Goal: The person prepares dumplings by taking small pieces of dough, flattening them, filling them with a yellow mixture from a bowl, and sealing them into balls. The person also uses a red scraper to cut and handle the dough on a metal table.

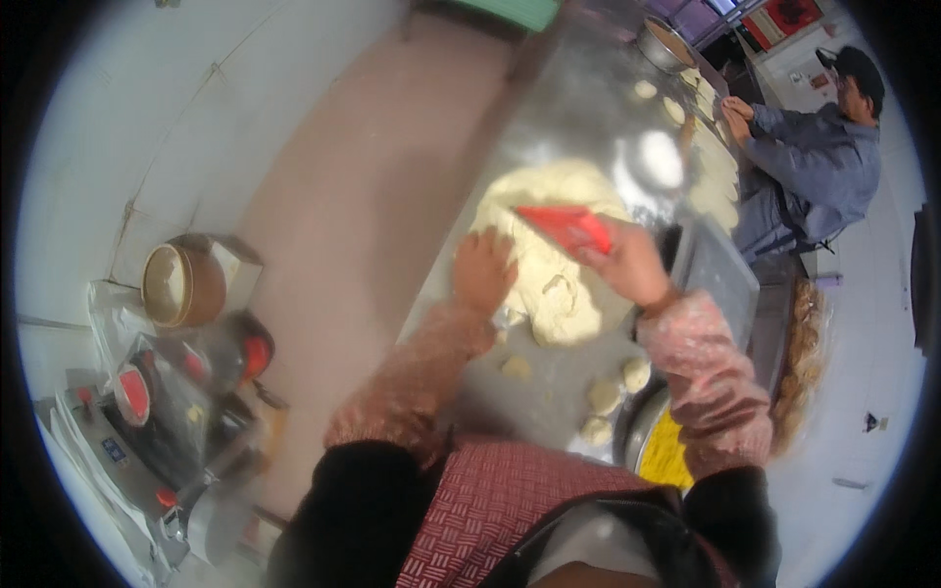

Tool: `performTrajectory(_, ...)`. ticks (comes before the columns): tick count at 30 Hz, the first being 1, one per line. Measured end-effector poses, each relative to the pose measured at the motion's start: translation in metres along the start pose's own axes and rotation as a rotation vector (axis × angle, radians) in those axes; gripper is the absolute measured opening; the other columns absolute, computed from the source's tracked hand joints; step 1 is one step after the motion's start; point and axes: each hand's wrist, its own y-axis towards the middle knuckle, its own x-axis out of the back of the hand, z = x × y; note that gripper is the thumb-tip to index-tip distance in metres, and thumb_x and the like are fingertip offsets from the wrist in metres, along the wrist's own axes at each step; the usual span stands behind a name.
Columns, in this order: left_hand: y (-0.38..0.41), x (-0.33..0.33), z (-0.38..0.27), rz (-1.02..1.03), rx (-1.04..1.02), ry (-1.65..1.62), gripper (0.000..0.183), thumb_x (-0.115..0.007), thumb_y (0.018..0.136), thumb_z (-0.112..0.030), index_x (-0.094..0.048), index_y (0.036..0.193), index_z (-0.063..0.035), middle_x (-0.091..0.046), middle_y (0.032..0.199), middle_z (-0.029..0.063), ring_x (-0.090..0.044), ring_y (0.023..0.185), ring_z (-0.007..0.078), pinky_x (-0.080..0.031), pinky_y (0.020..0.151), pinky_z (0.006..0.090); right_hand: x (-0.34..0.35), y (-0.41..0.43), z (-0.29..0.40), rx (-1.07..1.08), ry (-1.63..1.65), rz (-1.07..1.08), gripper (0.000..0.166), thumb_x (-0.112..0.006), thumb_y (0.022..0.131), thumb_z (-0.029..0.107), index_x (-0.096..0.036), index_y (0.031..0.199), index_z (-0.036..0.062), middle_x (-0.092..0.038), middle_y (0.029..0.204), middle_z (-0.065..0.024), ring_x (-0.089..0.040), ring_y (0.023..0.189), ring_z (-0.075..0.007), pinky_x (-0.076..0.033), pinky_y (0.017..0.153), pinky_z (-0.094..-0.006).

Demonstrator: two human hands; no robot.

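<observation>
A large mass of pale dough lies on the metal worktable in front of me. My right hand grips a red dough scraper, whose edge lies over the middle of the dough. Against the dough's left side rests my left hand, fingers spread and holding nothing. The near part of the dough forms a thick lobe towards me. Several small dough pieces sit on the table nearer my body.
White flour is heaped beyond the dough. Right of it stand a lidded container and a bowl of yellow filling. A co-worker handles dough across the table. A metal bowl stands at the far end.
</observation>
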Motion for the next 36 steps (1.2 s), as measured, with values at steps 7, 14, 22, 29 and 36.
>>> performTrajectory(7,-0.049,0.006,-0.004,-0.068,-0.088,0.025,0.033,-0.066,0.068,-0.016,-0.06,0.1,-0.0073,-0.053,0.115,0.0151,-0.048,0.103,0.038,-0.04,0.088,0.0514,-0.077,0.037,0.002,-0.058,-0.238,0.222,0.01,-0.06,0.076,0.017,-0.058,0.082,0.0085,-0.061,0.074,-0.0146,-0.06,0.073,-0.0353,-0.047,0.064,-0.0444)
performTrajectory(14,-0.074,0.008,-0.012,-0.005,-0.118,-0.012,0.041,-0.063,0.071,-0.016,-0.056,0.11,-0.0049,-0.049,0.12,0.0183,-0.044,0.11,0.041,-0.034,0.095,0.057,-0.119,0.055,-0.023,-0.087,-0.245,0.224,0.015,-0.059,0.073,0.015,-0.061,0.086,0.0077,-0.062,0.076,-0.0148,-0.061,0.075,-0.0346,-0.047,0.067,-0.0453)
performTrajectory(22,-0.129,0.052,-0.009,0.335,-0.117,0.026,0.054,-0.061,0.073,-0.017,-0.049,0.124,-0.004,-0.043,0.128,0.02,-0.04,0.119,0.0426,-0.026,0.1,0.0592,-0.106,-0.033,0.036,0.237,-0.265,0.151,0.008,-0.058,0.071,0.008,-0.057,0.078,0.0047,-0.062,0.075,-0.0145,-0.061,0.068,-0.0339,-0.048,0.057,-0.04)
performTrajectory(29,-0.073,0.067,0.008,0.091,-0.005,-0.188,0.05,-0.061,0.075,-0.012,-0.049,0.123,-0.0025,-0.044,0.125,0.0207,-0.044,0.108,0.0393,-0.034,0.093,0.0491,-0.007,-0.053,-0.003,-0.225,-0.216,0.151,0.018,-0.067,0.072,0.015,-0.061,0.087,0.0073,-0.059,0.073,-0.0175,-0.06,0.069,-0.036,-0.048,0.06,-0.0422)
performTrajectory(36,-0.018,0.014,-0.005,-0.005,0.327,-0.078,0.047,-0.067,0.073,-0.02,-0.051,0.111,0.003,-0.045,0.11,0.0226,-0.044,0.1,0.0387,-0.038,0.086,0.0464,-0.06,-0.047,-0.049,-0.315,-0.126,0.215,0.018,-0.062,0.073,0.02,-0.062,0.086,0.0086,-0.063,0.076,-0.0153,-0.061,0.071,-0.0365,-0.048,0.064,-0.0436)
